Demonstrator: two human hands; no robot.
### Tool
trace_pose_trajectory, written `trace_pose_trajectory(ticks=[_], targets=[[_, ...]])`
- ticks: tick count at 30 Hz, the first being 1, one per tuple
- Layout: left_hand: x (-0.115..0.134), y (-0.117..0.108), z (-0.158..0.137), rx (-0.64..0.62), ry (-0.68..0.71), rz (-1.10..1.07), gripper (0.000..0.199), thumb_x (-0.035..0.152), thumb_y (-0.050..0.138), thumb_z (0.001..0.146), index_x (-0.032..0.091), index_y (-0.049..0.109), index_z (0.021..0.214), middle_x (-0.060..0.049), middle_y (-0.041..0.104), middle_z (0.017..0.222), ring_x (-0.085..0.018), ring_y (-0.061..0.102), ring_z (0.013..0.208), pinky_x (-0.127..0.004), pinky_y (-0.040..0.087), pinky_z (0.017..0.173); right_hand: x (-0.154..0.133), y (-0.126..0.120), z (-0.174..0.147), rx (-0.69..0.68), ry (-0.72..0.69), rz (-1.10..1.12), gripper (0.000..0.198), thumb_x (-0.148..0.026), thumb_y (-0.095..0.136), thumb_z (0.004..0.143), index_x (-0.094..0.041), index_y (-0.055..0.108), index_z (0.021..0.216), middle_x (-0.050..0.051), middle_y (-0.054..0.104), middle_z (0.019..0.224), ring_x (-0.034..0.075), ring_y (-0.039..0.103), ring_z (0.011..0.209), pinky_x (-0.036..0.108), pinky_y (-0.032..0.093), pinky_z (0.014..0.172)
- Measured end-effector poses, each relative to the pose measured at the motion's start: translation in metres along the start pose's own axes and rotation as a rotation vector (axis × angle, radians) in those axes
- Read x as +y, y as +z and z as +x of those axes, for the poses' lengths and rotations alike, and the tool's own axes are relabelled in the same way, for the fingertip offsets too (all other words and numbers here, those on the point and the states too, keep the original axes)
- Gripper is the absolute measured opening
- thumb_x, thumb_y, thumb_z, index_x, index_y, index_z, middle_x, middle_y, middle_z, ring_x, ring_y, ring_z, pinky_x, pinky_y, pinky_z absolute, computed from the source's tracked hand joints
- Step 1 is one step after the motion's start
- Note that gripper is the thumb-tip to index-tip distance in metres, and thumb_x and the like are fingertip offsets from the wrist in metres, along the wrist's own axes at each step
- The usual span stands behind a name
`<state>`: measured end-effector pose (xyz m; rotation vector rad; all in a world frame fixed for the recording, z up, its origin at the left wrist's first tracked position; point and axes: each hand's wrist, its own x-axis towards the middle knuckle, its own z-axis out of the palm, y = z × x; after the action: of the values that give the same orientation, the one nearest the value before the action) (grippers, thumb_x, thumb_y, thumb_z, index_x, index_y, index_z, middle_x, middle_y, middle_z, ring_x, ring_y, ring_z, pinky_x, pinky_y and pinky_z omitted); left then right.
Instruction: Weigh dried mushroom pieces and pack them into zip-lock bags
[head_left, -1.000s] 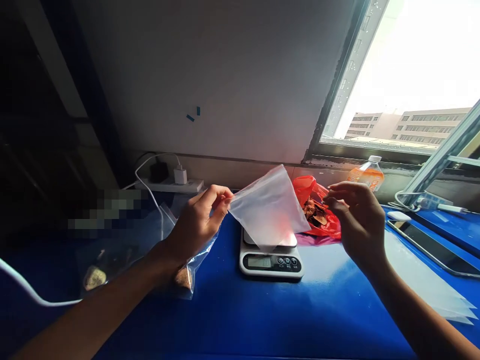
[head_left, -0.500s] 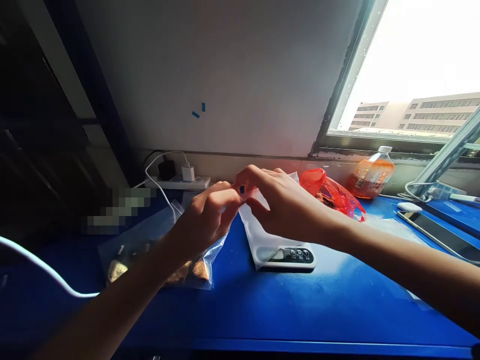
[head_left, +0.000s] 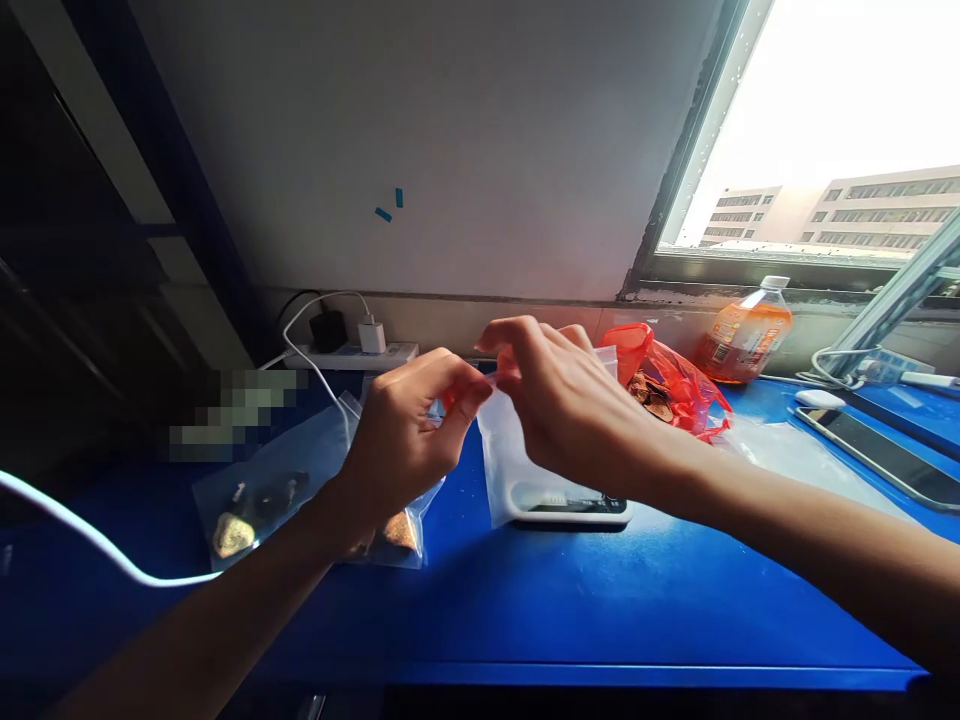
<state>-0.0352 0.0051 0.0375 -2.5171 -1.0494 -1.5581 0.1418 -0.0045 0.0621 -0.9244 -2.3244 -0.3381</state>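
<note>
"One frosted plastic bag (head_left: 496, 470) hangs above the table (head_left: 480, 610), right in front of the person, its top edge held up between both hands."

"How are the hands set?"

"The left hand (head_left: 409, 420) pinches the bag's upper left corner between thumb and forefinger. The right hand (head_left: 555, 395) meets it there, fingertips just beside the left ones, thumb and forefinger pinching the same edge. Its back and wrist cover much of the bag."

"What's behind the bag?"

"A white scale (head_left: 574, 518), flat on the table. The bag veils part of its display, so I can't read it, and I can't tell whether the two touch."

"And to the right?"

"Past the right hand, a red bag (head_left: 686, 390) lies open with brown dried slices (head_left: 651, 398) inside. A bottle (head_left: 746, 335) of orange drink stands upright near the wall, below the window (head_left: 832, 90). Closer in, translucent sheets (head_left: 810, 458) lie partly behind the forearm, near a phone (head_left: 889, 455) and a small white case (head_left: 820, 399)."

"On the left?"

"Clear plastic (head_left: 270, 490), partly hidden by the left forearm, with a pale lump (head_left: 234, 535) and a brown one (head_left: 400, 531) in it. Farther back, a white charger (head_left: 371, 336) sits in a power strip (head_left: 341, 357)."
</note>
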Motion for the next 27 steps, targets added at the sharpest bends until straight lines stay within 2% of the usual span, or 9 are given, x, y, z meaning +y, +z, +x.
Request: trace_pose_trajectory(ticks=[6,12,14,16,18,19,21,24,27], targets=[[0.007,-0.006,0.001,-0.022,-0.024,-0.034,0.013,0.022,0.06,0.088,0.022,0.065,0.076,0.001,0.065,0.073,-0.015,0.059,0.067,-0.031,0.045,0.063,0.021,-0.017,-0.022,0.1,0.109,0.0,0.028,-0.006,0.042,0.089,-0.019,0.044,0.113,0.01,0.065,0.106,0.022,0.06,0.094,0.041,0.039,0.087],[0.004,-0.002,0.001,-0.039,-0.118,-0.12,0.012,0.024,0.062,0.087,0.022,0.066,0.076,0.0,0.066,0.074,-0.016,0.06,0.069,-0.031,0.047,0.065,0.061,-0.014,-0.045,0.23,0.194,0.011,0.025,-0.018,0.045,0.092,-0.021,0.047,0.116,0.008,0.065,0.096,0.022,0.062,0.092,0.043,0.045,0.085],[-0.003,-0.002,0.002,-0.023,-0.189,-0.185,0.01,0.026,0.063,0.086,0.022,0.066,0.077,0.0,0.065,0.073,-0.015,0.06,0.068,-0.03,0.047,0.065,0.08,-0.012,-0.053,0.291,0.299,0.052,0.024,-0.019,0.047,0.09,-0.022,0.05,0.113,0.006,0.064,0.091,0.021,0.062,0.085,0.041,0.047,0.079],[-0.012,-0.003,0.006,0.057,-0.28,-0.319,0.01,0.027,0.064,0.085,0.022,0.065,0.077,0.001,0.064,0.071,-0.013,0.058,0.066,-0.028,0.048,0.064,0.097,-0.011,-0.06,0.407,0.479,0.13,0.019,-0.023,0.048,0.089,-0.022,0.053,0.107,0.004,0.062,0.084,0.019,0.061,0.076,0.038,0.047,0.072],[-0.021,-0.003,0.01,0.151,-0.381,-0.508,0.012,0.028,0.065,0.084,0.021,0.062,0.075,0.001,0.063,0.069,-0.012,0.057,0.063,-0.027,0.049,0.064,0.103,-0.011,-0.066,0.507,0.633,0.3,0.016,-0.029,0.052,0.088,-0.023,0.056,0.102,0.002,0.059,0.078,0.017,0.058,0.068,0.035,0.048,0.065],[-0.025,-0.001,0.012,0.172,-0.43,-0.595,0.014,0.029,0.066,0.084,0.021,0.061,0.074,0.001,0.063,0.069,-0.012,0.058,0.062,-0.027,0.049,0.063,0.1,-0.011,-0.068,0.507,0.667,0.416,0.019,-0.034,0.055,0.088,-0.023,0.057,0.103,0.002,0.059,0.079,0.016,0.058,0.068,0.034,0.048,0.064],[-0.029,0.006,0.012,0.154,-0.518,-0.717,0.017,0.032,0.068,0.083,0.02,0.06,0.074,0.0,0.065,0.07,-0.011,0.059,0.061,-0.026,0.05,0.061,0.084,-0.009,-0.069,0.404,0.655,0.639,0.032,-0.041,0.061,0.085,-0.025,0.056,0.111,0.004,0.062,0.09,0.017,0.061,0.077,0.032,0.051,0.065],[-0.026,0.021,0.007,0.086,-0.602,-0.799,0.021,0.037,0.07,0.082,0.02,0.059,0.08,0.001,0.067,0.071,-0.012,0.062,0.059,-0.025,0.051,0.058,0.053,0.001,-0.064,0.161,0.665,0.853,0.048,-0.048,0.068,0.08,-0.026,0.052,0.12,0.006,0.065,0.103,0.02,0.064,0.091,0.034,0.055,0.073],[-0.017,0.029,0.0,0.014,-0.641,-0.806,0.024,0.04,0.069,0.083,0.019,0.056,0.086,0.001,0.068,0.071,-0.013,0.063,0.057,-0.025,0.052,0.057,0.037,0.007,-0.061,-0.01,0.74,1.027,0.047,-0.047,0.067,0.081,-0.022,0.052,0.117,0.005,0.068,0.088,0.02,0.067,0.081,0.035,0.056,0.072]])
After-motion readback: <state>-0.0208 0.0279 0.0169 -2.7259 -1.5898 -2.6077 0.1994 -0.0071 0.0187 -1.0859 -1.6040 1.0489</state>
